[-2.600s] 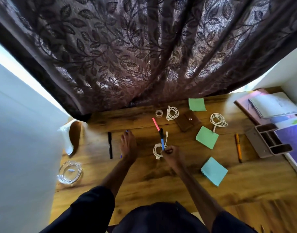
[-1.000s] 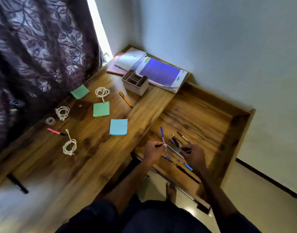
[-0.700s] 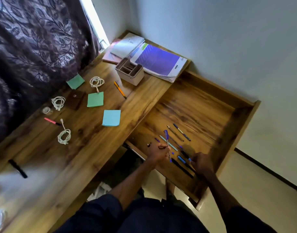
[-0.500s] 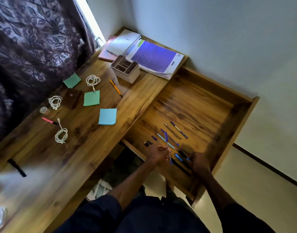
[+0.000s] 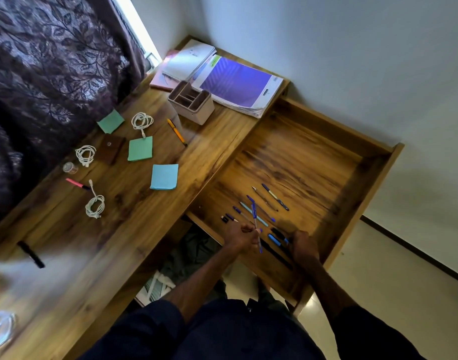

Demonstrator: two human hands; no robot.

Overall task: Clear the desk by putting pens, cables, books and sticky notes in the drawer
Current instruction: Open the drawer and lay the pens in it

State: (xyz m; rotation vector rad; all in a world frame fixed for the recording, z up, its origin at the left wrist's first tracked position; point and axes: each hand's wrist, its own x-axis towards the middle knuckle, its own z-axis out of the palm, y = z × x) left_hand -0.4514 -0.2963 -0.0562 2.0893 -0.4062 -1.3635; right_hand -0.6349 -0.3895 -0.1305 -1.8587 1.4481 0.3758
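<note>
At lower centre, over the open drawer (image 5: 373, 183), the left hand (image 5: 242, 236) pinches a blue pen (image 5: 255, 219) low, apparently for release among pens (image 5: 270, 197) already laid there; the right hand (image 5: 304, 246) rests beside markers (image 5: 274, 240), grip unclear.

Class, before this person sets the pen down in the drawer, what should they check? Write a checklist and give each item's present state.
1. Drawer open: ok.
2. Left hand grips the blue pen above the drawer: ok.
3. Bare wood in the drawer to lay it on: ok.
4. Right hand clear of the drop spot: cannot tell; it sits among the pens at the drawer's near end.
5. Desk free of pens: not ok; orange pen and pink pen lie on it.
6. Cables stowed: not ok; three white cables lie on the desk.
</note>
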